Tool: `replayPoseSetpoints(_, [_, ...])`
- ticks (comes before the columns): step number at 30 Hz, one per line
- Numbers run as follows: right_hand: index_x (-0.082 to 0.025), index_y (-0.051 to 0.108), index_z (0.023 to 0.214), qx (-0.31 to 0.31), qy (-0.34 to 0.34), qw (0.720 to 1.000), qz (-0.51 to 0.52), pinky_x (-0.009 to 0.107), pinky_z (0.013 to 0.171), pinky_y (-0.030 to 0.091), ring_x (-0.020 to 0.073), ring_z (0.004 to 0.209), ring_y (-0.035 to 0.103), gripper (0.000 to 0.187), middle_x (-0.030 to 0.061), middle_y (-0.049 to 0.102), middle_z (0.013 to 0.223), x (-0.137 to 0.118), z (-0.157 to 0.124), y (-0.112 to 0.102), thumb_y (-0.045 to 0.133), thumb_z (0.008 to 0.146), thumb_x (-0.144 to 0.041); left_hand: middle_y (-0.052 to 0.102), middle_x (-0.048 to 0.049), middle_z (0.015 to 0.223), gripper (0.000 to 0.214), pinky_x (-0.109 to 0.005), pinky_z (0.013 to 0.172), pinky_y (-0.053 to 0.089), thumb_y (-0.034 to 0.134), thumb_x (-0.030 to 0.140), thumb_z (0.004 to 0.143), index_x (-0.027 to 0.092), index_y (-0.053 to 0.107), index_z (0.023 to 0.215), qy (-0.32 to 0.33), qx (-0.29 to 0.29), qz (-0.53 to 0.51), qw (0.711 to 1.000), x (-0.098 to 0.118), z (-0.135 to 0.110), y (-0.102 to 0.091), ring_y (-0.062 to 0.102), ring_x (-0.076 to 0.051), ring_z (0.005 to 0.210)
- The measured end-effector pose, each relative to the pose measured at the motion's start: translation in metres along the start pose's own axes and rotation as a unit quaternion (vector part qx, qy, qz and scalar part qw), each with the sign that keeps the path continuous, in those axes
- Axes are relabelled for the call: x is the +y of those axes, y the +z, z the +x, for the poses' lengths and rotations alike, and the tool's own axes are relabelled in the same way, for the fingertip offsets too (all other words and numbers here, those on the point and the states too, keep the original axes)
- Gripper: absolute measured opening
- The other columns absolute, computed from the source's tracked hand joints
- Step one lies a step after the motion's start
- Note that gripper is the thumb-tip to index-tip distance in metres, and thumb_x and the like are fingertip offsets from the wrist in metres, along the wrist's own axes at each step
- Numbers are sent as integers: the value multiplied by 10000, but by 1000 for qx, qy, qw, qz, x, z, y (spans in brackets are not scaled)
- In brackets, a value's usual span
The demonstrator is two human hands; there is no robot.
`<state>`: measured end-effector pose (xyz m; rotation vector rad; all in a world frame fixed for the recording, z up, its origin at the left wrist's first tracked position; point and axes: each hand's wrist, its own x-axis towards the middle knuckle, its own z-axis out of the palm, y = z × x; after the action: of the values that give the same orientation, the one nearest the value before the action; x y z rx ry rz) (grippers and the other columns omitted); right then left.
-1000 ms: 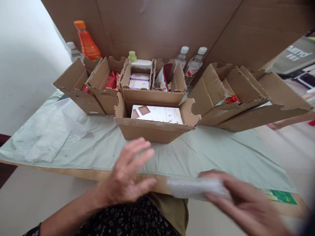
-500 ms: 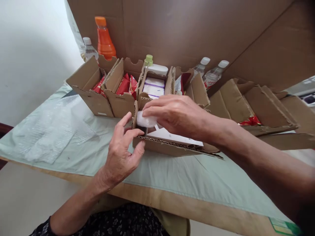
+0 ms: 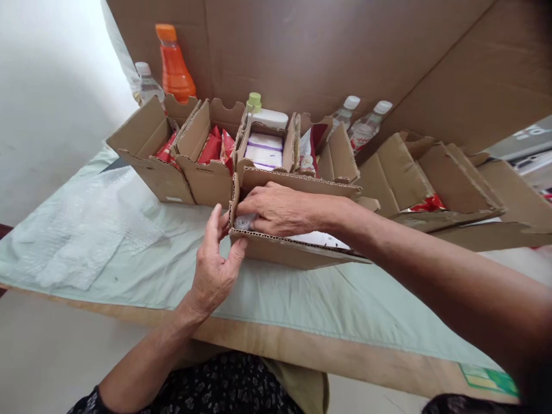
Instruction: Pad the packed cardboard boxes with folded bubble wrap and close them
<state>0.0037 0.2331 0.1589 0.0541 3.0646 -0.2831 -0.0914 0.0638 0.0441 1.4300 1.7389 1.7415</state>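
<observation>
A long, narrow cardboard box [image 3: 293,251] stands in front of me on the table. My right hand [image 3: 280,211] reaches down inside its left end, fingers bent over a wad of bubble wrap [image 3: 244,222]; the fingertips are partly hidden. White flat material [image 3: 321,239] lies in the box to the right of the wad. At the box's left front corner is my left hand [image 3: 215,264], its fingers stretched and apart. Its thumb is against the front wall and its fingertips are by the end wall.
Behind stand cardboard bins with red packets [image 3: 211,146] and purple-edged white packs [image 3: 264,150]. An orange bottle [image 3: 176,69], clear bottles [image 3: 364,126] and a green-capped white bottle [image 3: 269,118] are at the back. Loose bubble wrap [image 3: 81,230] lies left; more bins [image 3: 452,184] stand right.
My right hand has gone lower into the box, taking the bubble wrap wad down below the rim. My left hand has shifted slightly at the corner. The whole view has moved a little.
</observation>
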Motion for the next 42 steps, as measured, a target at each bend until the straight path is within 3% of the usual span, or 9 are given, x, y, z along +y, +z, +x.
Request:
replayPoseSetpoints(4, [-219, 726, 1168, 111, 52, 992, 9, 347, 874, 489, 203, 995, 683, 250, 11, 749, 1051, -17, -42, -36, 653, 934, -173, 625, -147, 1472, 570, -425, 1089, 572, 612, 424, 1022, 226, 464, 1536, -3, -20, -4, 1000, -1, 1, -1, 670, -265, 1282])
replayPoseSetpoints(7, [-227, 706, 1255, 314, 125, 941, 4, 401, 1041, 499, 211, 1184, 675, 264, 15, 737, 1231, -49, -108, -51, 619, 1006, -232, 663, -142, 1411, 546, -434, 1074, 575, 645, 431, 995, 212, 526, 1481, -27, -31, -11, 999, -7, -3, -4, 692, -261, 1221])
replayPoseSetpoints(11, [-270, 806, 1015, 674, 287, 679, 50, 400, 940, 567, 213, 968, 740, 177, 29, 789, 1016, -82, -188, 4, 700, 932, -155, 624, -152, 1450, 623, -481, 1119, 537, 688, 417, 957, 223, 483, 1512, -63, -58, -16, 996, -22, -11, -10, 663, -276, 1256])
replayPoseSetpoints(13, [-248, 804, 1011, 685, 375, 620, 74, 369, 820, 582, 202, 856, 726, 145, 47, 783, 932, -83, -205, 55, 685, 938, -210, 590, -154, 1482, 664, -496, 1132, 525, 698, 409, 941, 236, 450, 1532, -69, -72, -18, 995, -29, -14, -11, 643, -282, 1284])
replayPoseSetpoints(19, [-189, 568, 1395, 533, 405, 690, 277, 432, 912, 590, 270, 1126, 681, 583, 161, 681, 1319, -77, -158, 155, 670, 911, -498, 610, -131, 1404, 575, -482, 1099, 544, 703, 383, 908, 227, 516, 1429, -79, -82, -12, 993, -25, -16, 2, 642, -272, 1243])
replayPoseSetpoints(25, [-229, 624, 1317, 569, 420, 657, 261, 446, 985, 553, 276, 1119, 654, 423, 106, 696, 1214, -132, -172, 150, 594, 991, -497, 674, -130, 1301, 516, -516, 1129, 524, 685, 358, 940, 209, 541, 1412, -42, -106, 65, 991, 3, -74, -15, 650, -312, 1261])
replayPoseSetpoints(30, [-219, 661, 1313, 631, 477, 575, 209, 484, 1058, 497, 313, 1186, 636, 405, 107, 712, 1166, -159, -223, 172, 549, 1018, -474, 679, -165, 1342, 606, -553, 1120, 544, 712, 330, 918, 209, 531, 1484, 39, -213, 151, 964, 9, -137, -20, 631, -383, 1314])
replayPoseSetpoints(36, [-220, 653, 1267, 641, 457, 565, 248, 444, 1125, 451, 257, 1241, 610, 442, 81, 697, 1256, -87, -224, 165, 515, 1025, -564, 274, -200, 1721, 986, -614, 1201, 449, 679, 245, 915, 235, 77, 1695, 34, -283, 79, 955, 26, -150, 21, 370, -418, 1553])
replayPoseSetpoints(42, [-220, 549, 1462, 653, 409, 578, 266, 490, 1217, 383, 282, 1427, 507, 720, 120, 569, 1520, -9, -205, 151, 487, 961, -733, -7, -144, 1784, 1005, -670, 1217, 387, 587, 103, 858, 262, 53, 1695, 73, -332, 0, 940, 53, -152, 57, 109, -429, 1629])
